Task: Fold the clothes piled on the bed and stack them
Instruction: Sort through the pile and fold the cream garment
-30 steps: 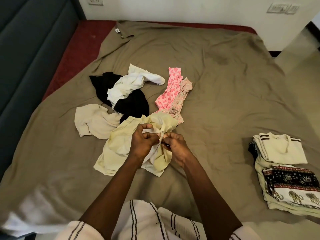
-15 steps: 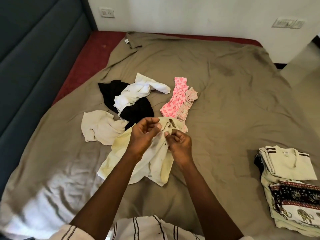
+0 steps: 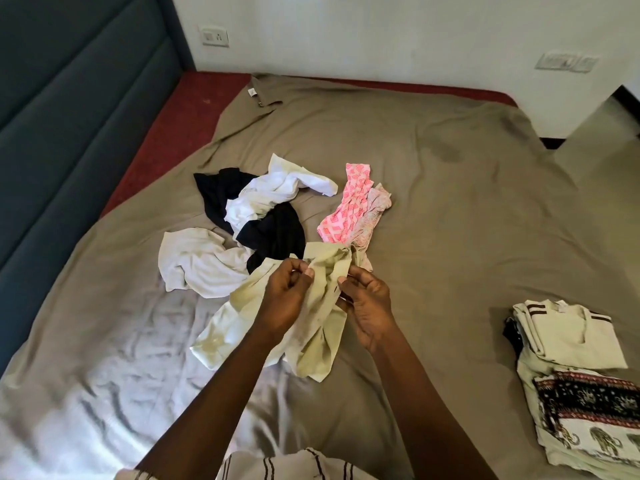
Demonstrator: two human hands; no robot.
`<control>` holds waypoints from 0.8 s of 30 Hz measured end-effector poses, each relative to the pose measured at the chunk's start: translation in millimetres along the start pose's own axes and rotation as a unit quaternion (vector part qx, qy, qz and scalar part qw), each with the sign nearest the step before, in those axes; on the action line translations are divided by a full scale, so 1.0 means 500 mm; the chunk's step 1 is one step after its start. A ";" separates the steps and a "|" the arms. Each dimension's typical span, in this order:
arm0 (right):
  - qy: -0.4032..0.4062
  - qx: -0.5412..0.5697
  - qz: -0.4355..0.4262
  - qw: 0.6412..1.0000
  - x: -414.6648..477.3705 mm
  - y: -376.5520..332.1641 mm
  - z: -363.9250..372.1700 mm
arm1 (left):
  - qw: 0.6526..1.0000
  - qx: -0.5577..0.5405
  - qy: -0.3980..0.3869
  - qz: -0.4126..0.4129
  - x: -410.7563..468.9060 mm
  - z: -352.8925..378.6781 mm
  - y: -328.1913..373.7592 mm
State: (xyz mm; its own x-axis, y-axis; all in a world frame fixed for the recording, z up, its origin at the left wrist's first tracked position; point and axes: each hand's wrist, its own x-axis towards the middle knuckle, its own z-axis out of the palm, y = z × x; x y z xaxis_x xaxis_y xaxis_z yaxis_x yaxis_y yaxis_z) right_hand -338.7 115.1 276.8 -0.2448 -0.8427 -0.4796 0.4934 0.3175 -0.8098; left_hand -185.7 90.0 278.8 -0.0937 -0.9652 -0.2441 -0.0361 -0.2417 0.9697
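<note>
Nearest the wearer, a striped garment (image 3: pixel 277 465) shows at the lower edge, with both forearms reaching out over the bed (image 3: pixel 450 237).

The left hand (image 3: pixel 284 292) has its fingers curled and pinches the upper edge of a pale yellow garment (image 3: pixel 311 341). The right hand (image 3: pixel 367 303) is likewise curled, thumb against fingers, pinching the same edge just beside the left. The garment is raised at the top; its lower part hangs crumpled onto the olive sheet.

At the right edge of the bed, well apart from the hands, lies a stack (image 3: pixel 571 358) of folded clothes, a cream striped top uppermost and an elephant-print piece lower down.

Beyond the hands lies the unfolded pile: a cream piece (image 3: pixel 197 265) on the left, a black piece (image 3: pixel 273 233) touching it, and a white piece (image 3: pixel 273 192) lying across the black. Just to the right lies a pink piece (image 3: pixel 349 209), with a beige piece (image 3: pixel 375 209) against it.

Farthest off are a blue headboard (image 3: pixel 69 116), a bare red mattress corner (image 3: pixel 180 126) and a wall socket (image 3: pixel 214 38).
</note>
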 end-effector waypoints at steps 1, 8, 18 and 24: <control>0.006 0.005 0.001 1.000 0.000 0.004 -0.003 | 1.000 -0.026 0.004 -0.013 0.000 -0.002 0.001; -0.061 0.089 0.028 0.994 -0.027 0.016 0.008 | 0.989 -0.111 -0.071 -0.060 -0.015 -0.004 0.003; 0.008 0.039 0.060 0.997 -0.045 0.048 0.016 | 0.974 0.194 0.053 0.101 -0.036 -0.022 0.002; -0.006 0.072 0.079 0.994 -0.057 0.044 0.030 | 0.921 0.320 -0.002 0.223 -0.056 -0.017 0.007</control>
State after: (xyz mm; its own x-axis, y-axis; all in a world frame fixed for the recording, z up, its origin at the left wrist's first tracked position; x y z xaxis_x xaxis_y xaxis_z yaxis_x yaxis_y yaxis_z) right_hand -308.4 139.7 277.9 -0.1443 -0.7923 -0.5928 0.6400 0.3821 -0.6666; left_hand -174.5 115.3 288.9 -0.2448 -0.9536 0.1751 -0.5723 0.2879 0.7679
